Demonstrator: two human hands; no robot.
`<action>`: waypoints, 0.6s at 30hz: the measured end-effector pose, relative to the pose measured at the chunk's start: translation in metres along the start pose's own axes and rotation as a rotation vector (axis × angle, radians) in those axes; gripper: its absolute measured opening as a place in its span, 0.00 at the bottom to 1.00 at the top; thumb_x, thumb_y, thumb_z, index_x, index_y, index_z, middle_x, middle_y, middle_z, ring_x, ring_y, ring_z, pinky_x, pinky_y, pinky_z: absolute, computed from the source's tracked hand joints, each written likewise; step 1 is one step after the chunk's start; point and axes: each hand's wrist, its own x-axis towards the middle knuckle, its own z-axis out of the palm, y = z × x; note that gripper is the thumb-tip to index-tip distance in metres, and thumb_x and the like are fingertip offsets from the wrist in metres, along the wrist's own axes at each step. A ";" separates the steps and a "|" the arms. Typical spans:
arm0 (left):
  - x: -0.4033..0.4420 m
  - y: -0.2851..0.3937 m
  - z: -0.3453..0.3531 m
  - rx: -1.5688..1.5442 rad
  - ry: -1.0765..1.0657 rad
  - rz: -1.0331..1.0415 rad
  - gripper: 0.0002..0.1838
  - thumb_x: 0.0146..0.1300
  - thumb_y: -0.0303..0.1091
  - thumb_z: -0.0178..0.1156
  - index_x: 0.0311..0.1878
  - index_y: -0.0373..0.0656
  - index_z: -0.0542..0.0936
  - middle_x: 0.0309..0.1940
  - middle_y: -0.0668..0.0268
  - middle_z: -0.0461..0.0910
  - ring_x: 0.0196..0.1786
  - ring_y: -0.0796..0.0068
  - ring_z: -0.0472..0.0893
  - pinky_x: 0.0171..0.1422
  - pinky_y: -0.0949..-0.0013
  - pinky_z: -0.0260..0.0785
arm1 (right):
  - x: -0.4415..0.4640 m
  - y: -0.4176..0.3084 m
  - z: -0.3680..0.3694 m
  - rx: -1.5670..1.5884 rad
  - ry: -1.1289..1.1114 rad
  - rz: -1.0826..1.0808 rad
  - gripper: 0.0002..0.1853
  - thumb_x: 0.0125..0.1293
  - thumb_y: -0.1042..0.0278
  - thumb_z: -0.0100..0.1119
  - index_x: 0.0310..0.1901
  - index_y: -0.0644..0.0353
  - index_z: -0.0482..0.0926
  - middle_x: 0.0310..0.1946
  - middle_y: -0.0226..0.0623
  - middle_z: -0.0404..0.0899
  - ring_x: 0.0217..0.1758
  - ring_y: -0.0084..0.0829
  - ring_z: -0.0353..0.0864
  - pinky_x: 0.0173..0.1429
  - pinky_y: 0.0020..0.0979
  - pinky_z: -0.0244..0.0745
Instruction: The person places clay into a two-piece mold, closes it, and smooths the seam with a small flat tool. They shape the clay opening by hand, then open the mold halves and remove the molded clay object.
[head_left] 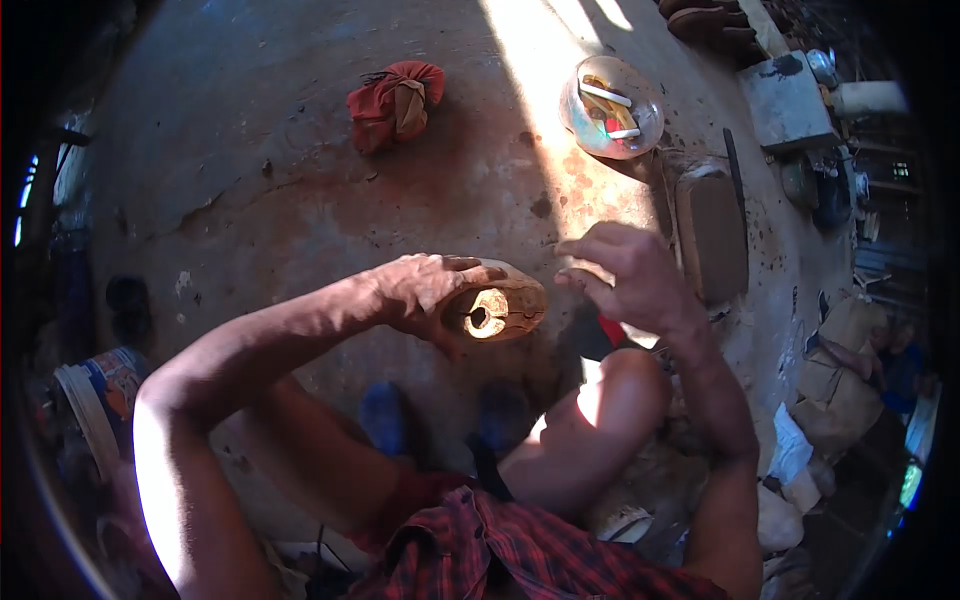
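My left hand [420,285] is wrapped round a rounded, pale brown piece that looks like wood [515,305], holding it above the floor between my knees. A ragged hole opens in the side facing me, and a dark crack runs from it to the right. To the right of this piece, and apart from it, my right hand [630,275] is raised with its fingers curled and pinched together. What those fingers hold, if anything, I cannot make out.
On the floor ahead lies a bundled red cloth [395,105]. A clear round tub [612,110] holding several small items stands front right, near a brown block [710,235]. A white bucket [95,400] stands at left. Farther right, a person [890,365] is partly visible.
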 end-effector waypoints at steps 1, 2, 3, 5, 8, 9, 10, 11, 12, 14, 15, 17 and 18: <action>0.004 -0.004 0.012 0.074 0.060 0.046 0.61 0.41 0.55 0.88 0.78 0.44 0.68 0.75 0.50 0.74 0.77 0.41 0.73 0.80 0.44 0.69 | -0.001 -0.008 -0.002 0.014 0.001 0.029 0.12 0.64 0.61 0.75 0.47 0.55 0.90 0.35 0.40 0.86 0.40 0.45 0.88 0.45 0.45 0.83; 0.010 -0.019 0.031 0.040 0.198 0.194 0.58 0.42 0.57 0.87 0.75 0.46 0.71 0.72 0.52 0.77 0.76 0.42 0.74 0.80 0.43 0.68 | -0.005 -0.015 0.008 0.115 0.013 0.030 0.07 0.64 0.64 0.73 0.43 0.51 0.90 0.31 0.37 0.84 0.35 0.43 0.87 0.40 0.45 0.82; 0.009 -0.023 0.048 -0.004 0.277 0.123 0.54 0.44 0.61 0.85 0.72 0.47 0.74 0.71 0.52 0.78 0.77 0.42 0.74 0.80 0.41 0.65 | -0.009 -0.015 0.024 0.171 0.023 -0.025 0.07 0.65 0.64 0.72 0.43 0.49 0.90 0.30 0.37 0.83 0.34 0.42 0.87 0.40 0.44 0.82; 0.009 -0.031 0.080 0.004 0.488 0.026 0.50 0.45 0.63 0.84 0.69 0.49 0.77 0.71 0.55 0.79 0.78 0.41 0.72 0.80 0.35 0.62 | -0.013 -0.029 0.037 0.075 -0.122 -0.022 0.07 0.67 0.60 0.70 0.45 0.46 0.90 0.29 0.37 0.83 0.34 0.41 0.87 0.41 0.44 0.82; 0.006 -0.016 0.099 -0.065 0.672 -0.082 0.45 0.44 0.65 0.83 0.64 0.55 0.82 0.72 0.62 0.81 0.83 0.41 0.66 0.83 0.22 0.45 | -0.004 -0.046 0.044 -0.090 -0.275 -0.053 0.09 0.66 0.59 0.72 0.42 0.54 0.91 0.28 0.39 0.82 0.32 0.44 0.86 0.40 0.46 0.82; 0.006 -0.012 0.102 -0.071 0.743 -0.145 0.45 0.43 0.69 0.82 0.63 0.57 0.83 0.72 0.66 0.81 0.85 0.42 0.62 0.83 0.16 0.35 | 0.000 -0.046 0.045 -0.101 -0.285 -0.065 0.09 0.66 0.59 0.72 0.42 0.54 0.91 0.28 0.39 0.82 0.32 0.44 0.86 0.40 0.46 0.82; 0.008 -0.012 0.104 -0.137 0.781 -0.135 0.41 0.42 0.67 0.82 0.59 0.58 0.85 0.73 0.64 0.81 0.86 0.39 0.60 0.82 0.14 0.29 | 0.005 -0.044 0.048 -0.130 -0.307 -0.137 0.09 0.67 0.57 0.70 0.41 0.53 0.90 0.28 0.38 0.83 0.31 0.44 0.86 0.40 0.46 0.81; 0.010 -0.016 0.108 -0.133 0.798 -0.135 0.41 0.42 0.67 0.82 0.59 0.58 0.85 0.73 0.64 0.81 0.86 0.39 0.60 0.82 0.14 0.29 | 0.011 -0.040 0.054 -0.160 -0.323 -0.209 0.10 0.67 0.56 0.69 0.40 0.52 0.90 0.28 0.37 0.83 0.31 0.43 0.86 0.40 0.46 0.81; 0.016 -0.025 0.114 -0.168 0.788 -0.120 0.41 0.41 0.66 0.83 0.58 0.58 0.85 0.72 0.64 0.82 0.86 0.39 0.60 0.82 0.14 0.29 | 0.013 -0.028 0.065 -0.233 -0.354 -0.282 0.06 0.65 0.60 0.68 0.41 0.46 0.89 0.27 0.35 0.84 0.31 0.39 0.88 0.39 0.44 0.82; 0.015 -0.021 0.112 -0.181 0.804 -0.113 0.40 0.41 0.66 0.83 0.57 0.59 0.86 0.68 0.66 0.84 0.84 0.40 0.64 0.81 0.14 0.34 | 0.016 -0.012 0.085 -0.255 -0.329 -0.349 0.06 0.64 0.60 0.68 0.41 0.47 0.89 0.27 0.34 0.84 0.30 0.39 0.87 0.37 0.44 0.81; 0.015 -0.019 0.111 -0.187 0.812 -0.109 0.39 0.41 0.66 0.84 0.57 0.59 0.86 0.66 0.67 0.85 0.83 0.41 0.66 0.81 0.14 0.36 | 0.019 -0.011 0.085 -0.265 -0.308 -0.403 0.06 0.64 0.60 0.69 0.40 0.48 0.88 0.26 0.34 0.84 0.28 0.39 0.87 0.35 0.44 0.81; 0.016 -0.015 0.103 -0.309 0.749 -0.024 0.40 0.40 0.67 0.84 0.57 0.60 0.86 0.62 0.69 0.87 0.80 0.43 0.70 0.81 0.16 0.39 | 0.027 -0.014 0.081 -0.269 -0.256 -0.452 0.07 0.62 0.60 0.70 0.39 0.49 0.85 0.25 0.31 0.83 0.25 0.37 0.85 0.29 0.41 0.77; 0.015 -0.012 0.102 -0.243 0.794 -0.014 0.37 0.43 0.63 0.83 0.55 0.57 0.85 0.58 0.67 0.87 0.74 0.48 0.75 0.83 0.25 0.45 | 0.028 -0.014 0.082 -0.302 -0.205 -0.535 0.07 0.62 0.61 0.70 0.39 0.49 0.85 0.25 0.31 0.83 0.24 0.36 0.84 0.28 0.41 0.76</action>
